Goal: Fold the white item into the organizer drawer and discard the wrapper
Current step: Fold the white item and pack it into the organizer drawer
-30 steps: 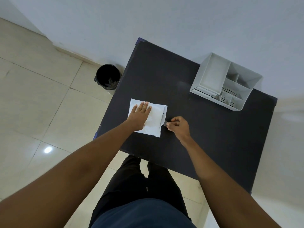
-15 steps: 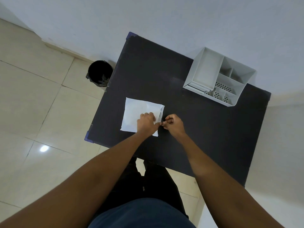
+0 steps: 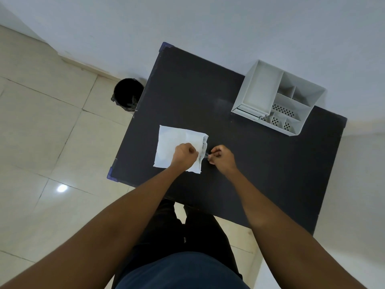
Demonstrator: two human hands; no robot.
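Observation:
A flat white packet (image 3: pixel 173 142), the white item inside its wrapper, lies on the left part of the black table (image 3: pixel 239 163). My left hand (image 3: pixel 185 153) rests on the packet's right half with fingers curled, pinching its crinkled right edge. My right hand (image 3: pixel 221 157) sits just right of that edge, fingers closed on a small flap of the wrapper. The white organizer (image 3: pixel 277 99) with its drawer and several compartments stands at the table's far right, against the wall.
A black waste bin (image 3: pixel 127 93) stands on the tiled floor left of the table's far end. The wall runs close behind the table. My legs are at the table's near edge.
My left hand has gone from lying flat on the packet to a curled grip at its right edge, close to my right hand. The packet's right edge now looks crinkled.

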